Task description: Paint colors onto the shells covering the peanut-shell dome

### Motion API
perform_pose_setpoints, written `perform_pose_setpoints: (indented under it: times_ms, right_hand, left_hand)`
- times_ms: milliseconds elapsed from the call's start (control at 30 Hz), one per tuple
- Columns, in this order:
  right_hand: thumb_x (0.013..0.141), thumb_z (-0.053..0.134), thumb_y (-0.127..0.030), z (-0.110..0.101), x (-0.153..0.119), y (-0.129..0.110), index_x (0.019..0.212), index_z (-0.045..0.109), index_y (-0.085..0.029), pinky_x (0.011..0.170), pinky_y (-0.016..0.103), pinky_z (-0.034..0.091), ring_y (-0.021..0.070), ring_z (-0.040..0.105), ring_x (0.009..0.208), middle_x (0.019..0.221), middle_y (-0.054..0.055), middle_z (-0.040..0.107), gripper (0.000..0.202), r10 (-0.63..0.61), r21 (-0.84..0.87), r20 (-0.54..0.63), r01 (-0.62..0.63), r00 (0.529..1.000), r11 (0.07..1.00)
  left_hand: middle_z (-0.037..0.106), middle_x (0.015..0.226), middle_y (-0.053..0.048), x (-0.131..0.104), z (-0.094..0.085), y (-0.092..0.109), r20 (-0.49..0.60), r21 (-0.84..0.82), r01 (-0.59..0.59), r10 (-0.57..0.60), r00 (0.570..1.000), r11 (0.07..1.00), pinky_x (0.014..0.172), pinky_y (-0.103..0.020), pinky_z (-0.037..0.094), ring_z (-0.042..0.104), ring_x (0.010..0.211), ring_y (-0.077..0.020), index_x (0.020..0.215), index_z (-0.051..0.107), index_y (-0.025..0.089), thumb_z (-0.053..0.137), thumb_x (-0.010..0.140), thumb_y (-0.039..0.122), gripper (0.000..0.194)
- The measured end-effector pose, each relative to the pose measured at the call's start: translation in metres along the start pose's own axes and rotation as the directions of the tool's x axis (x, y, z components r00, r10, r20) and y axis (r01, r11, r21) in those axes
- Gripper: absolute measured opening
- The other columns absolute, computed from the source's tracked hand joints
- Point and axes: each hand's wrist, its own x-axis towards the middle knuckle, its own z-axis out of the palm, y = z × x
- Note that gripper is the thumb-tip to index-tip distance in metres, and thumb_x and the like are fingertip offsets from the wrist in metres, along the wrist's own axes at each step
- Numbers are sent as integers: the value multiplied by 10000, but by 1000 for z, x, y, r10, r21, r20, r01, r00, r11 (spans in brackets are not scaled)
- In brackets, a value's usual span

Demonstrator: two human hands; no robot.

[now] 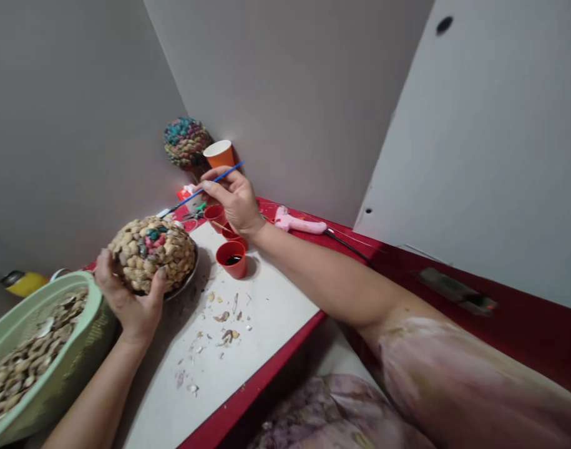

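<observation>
My left hand (133, 305) grips a rounded ball covered in pale nut shells (140, 252), fingers spread round its near side and thumb on top. A few shells on it are painted teal, pink and grey. Between the fingers of my right hand (231, 199) is a thin blue paintbrush (191, 195). Its dark tip points down-left, close above the ball's far edge; whether it touches I cannot tell. Below my right hand stands a red cup of dark liquid (231, 260). More red cups (214, 215) sit just behind it, partly hidden by the hand.
A green basket of shells (94, 299) stands at the left. At the back are a painted shell ball (186, 140) and an orange paper cup (219, 153). A pink glue gun (299, 222) lies on the red tabletop. Shell scraps (229, 337) litter the white board (266, 305).
</observation>
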Motion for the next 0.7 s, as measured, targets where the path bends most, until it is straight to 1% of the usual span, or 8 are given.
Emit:
perform_pose_setpoints:
  times_ms: [100,167,200,300,533,700]
  right_hand:
    - [747,742,-389,1,-1,2,855,577,-230,625,230,514,100,634,630,778,-31,722,253,-16,16,10,16,1000,1000]
    - [720,768,-406,3,-3,2,844,581,-231,633,240,521,97,627,609,735,-46,699,285,-11,19,-12,11,1000,1000]
    - [702,786,-402,4,-4,3,835,587,-229,626,237,521,96,625,596,704,-55,685,295,7,25,-37,-6,999,1000]
    - [687,802,-377,6,-8,3,838,613,-217,603,231,524,99,634,588,670,-51,684,290,25,53,-32,-23,999,998]
    - [664,824,-343,11,-15,4,804,633,-208,590,239,548,97,640,539,672,-35,725,273,57,92,-21,-55,998,994]
    - [661,842,-348,13,-16,5,799,645,-210,612,243,563,101,659,555,701,-21,747,277,59,114,-11,-57,998,992]
  left_hand:
    - [394,1512,-192,-3,0,0,-7,20,19,-19,1000,1000,1174,-502,298,376,1419,-331,1519,271,159,755,742,385,943]
    - [382,1529,-183,-4,-1,0,-8,30,28,-28,1000,999,1169,-505,306,375,1424,-332,1525,256,184,752,749,393,945]
    - [393,1525,-177,-5,-1,1,-9,34,34,-34,999,999,1172,-506,300,373,1426,-332,1527,256,194,750,756,393,936]
    - [410,1515,-172,-5,-3,4,-20,41,44,-43,999,998,1174,-515,294,371,1427,-338,1524,269,211,739,775,391,903]
    - [420,1510,-164,-5,-4,6,-33,26,48,-47,998,998,1174,-542,286,352,1436,-344,1522,274,236,739,782,381,885]
    - [420,1509,-171,-6,-5,6,-35,21,57,-56,998,998,1169,-542,299,364,1428,-348,1521,278,233,755,770,361,898]
